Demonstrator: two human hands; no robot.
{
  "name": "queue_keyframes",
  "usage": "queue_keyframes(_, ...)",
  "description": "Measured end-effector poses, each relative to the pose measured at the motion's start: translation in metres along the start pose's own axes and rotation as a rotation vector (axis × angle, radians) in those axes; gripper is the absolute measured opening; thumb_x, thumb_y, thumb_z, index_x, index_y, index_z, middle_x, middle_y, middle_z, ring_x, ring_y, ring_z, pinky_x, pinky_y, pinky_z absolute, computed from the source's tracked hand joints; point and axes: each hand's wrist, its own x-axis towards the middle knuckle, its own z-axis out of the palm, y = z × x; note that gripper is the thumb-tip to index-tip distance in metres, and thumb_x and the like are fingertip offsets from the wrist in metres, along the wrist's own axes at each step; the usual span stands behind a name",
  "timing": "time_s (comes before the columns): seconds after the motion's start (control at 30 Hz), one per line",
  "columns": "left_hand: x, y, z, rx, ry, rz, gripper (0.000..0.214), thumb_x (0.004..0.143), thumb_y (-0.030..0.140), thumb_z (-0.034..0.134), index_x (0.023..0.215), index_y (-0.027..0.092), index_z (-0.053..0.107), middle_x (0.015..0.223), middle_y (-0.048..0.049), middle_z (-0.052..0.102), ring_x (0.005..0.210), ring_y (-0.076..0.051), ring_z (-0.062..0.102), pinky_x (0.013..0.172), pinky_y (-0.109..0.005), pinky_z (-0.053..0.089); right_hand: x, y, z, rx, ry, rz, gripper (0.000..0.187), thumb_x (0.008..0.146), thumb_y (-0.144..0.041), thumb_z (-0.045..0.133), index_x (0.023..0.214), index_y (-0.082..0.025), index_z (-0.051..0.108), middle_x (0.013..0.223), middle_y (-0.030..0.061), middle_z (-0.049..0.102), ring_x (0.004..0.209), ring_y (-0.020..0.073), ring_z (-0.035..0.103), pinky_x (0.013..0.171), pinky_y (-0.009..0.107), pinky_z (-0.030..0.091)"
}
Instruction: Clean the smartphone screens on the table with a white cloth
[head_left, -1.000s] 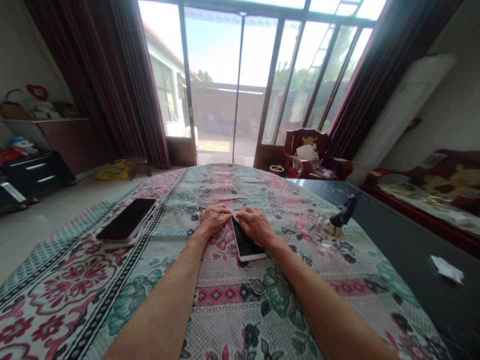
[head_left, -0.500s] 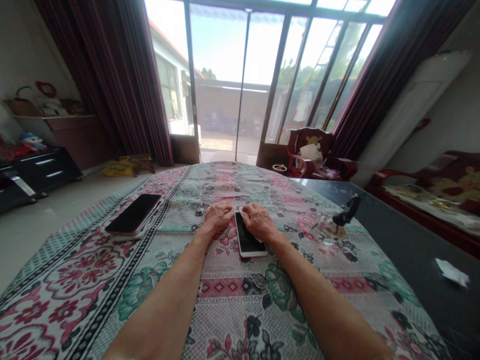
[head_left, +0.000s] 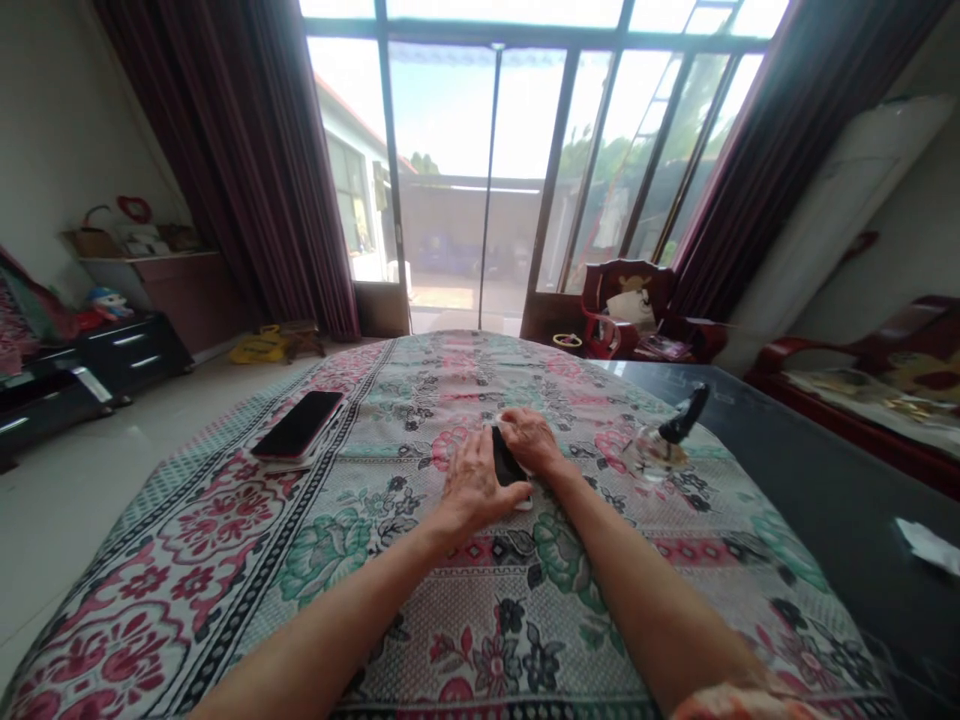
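Note:
A white smartphone (head_left: 510,464) with a dark screen lies face up on the patterned tablecloth. My left hand (head_left: 472,478) holds it from the left, fingers stretched along that side and thumb across its lower end. Over the phone's upper right part, my right hand (head_left: 529,440) is closed with fingers bent. A small white bit shows at its fingertips; what it is I cannot make out. To the left, a larger black tablet-like device (head_left: 298,424) with a reddish edge rests on something pale.
A clear glass bottle (head_left: 654,455) with a black pump top stands right of my hands. Beyond it are a dark tabletop (head_left: 814,440) and a white crumpled paper (head_left: 930,543). A red wooden chair (head_left: 630,305) stands by the glass doors.
My left hand has moved right, from beside the phone's top onto its left side and lower end. My right hand has shifted slightly toward the phone's upper right. The view has tilted slightly.

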Motion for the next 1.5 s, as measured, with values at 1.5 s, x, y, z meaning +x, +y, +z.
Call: queue_keyframes(1.5, 0.045, -0.092, -0.058, 0.144, -0.152, 0.159, 0.064, 0.063, 0.049, 0.075, 0.120, 0.021, 0.062, 0.139, -0.0096, 0.052, 0.131, -0.030, 0.043, 0.110, -0.039, 0.034, 0.001, -0.016, 0.001, -0.020, 0.032, -0.093, 0.025, 0.089, -0.022, 0.050, 0.101, -0.022, 0.072, 0.126, 0.0073, 0.059, 0.115, 0.0245, 0.050, 0.098, 0.036, 0.038)
